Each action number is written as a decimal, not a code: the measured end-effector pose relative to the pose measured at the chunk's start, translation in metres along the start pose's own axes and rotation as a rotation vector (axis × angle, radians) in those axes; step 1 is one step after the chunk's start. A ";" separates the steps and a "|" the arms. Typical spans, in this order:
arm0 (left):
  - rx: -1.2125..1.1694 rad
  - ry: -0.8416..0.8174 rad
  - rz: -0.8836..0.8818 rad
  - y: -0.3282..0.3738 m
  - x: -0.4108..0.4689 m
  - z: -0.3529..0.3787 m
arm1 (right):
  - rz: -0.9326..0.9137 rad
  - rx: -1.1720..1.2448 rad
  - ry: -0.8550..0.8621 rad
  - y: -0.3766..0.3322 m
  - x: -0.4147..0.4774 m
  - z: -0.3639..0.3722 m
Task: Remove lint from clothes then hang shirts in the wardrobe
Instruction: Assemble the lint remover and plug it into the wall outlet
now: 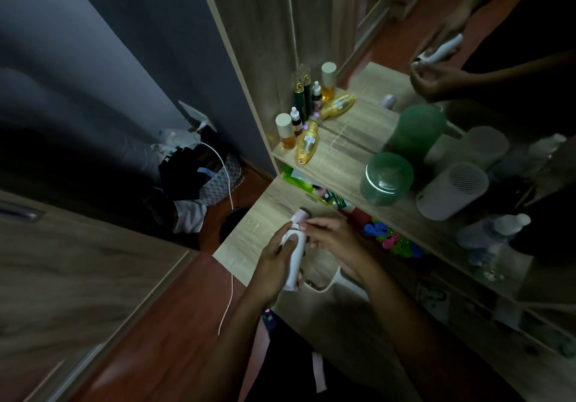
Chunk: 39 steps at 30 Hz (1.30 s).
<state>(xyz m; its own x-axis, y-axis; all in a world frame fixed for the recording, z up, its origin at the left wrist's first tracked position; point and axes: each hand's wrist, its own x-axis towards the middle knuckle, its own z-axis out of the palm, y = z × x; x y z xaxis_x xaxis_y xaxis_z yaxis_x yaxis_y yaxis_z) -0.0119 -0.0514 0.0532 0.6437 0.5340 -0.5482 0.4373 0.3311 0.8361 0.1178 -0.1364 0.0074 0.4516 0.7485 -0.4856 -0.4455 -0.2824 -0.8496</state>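
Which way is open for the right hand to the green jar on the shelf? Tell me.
Probably yes, straight up and to the right. The right hand is busy at the top of the white lint remover, but nothing stands between it and the green jar at the shelf's front edge.

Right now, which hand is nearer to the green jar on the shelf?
Right. The right hand is at the head of the white lint remover, below-left of the green jar. The left hand grips the remover's body, farther left.
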 end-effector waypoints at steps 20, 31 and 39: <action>-0.156 0.158 -0.180 -0.007 0.057 -0.013 | 0.125 -0.697 0.519 0.051 0.075 -0.007; -0.199 0.535 -0.198 0.004 0.076 -0.020 | 0.074 -0.160 0.437 0.024 0.047 0.025; 0.018 0.554 0.176 -0.003 0.069 -0.017 | 0.277 0.328 -0.023 0.041 0.022 0.046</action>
<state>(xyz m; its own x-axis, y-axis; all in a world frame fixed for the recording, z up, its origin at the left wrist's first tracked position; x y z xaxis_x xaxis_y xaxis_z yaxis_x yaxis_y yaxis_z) 0.0205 -0.0029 0.0131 0.2850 0.9089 -0.3045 0.3675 0.1898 0.9104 0.0738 -0.1038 -0.0285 0.2649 0.6855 -0.6781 -0.7713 -0.2714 -0.5757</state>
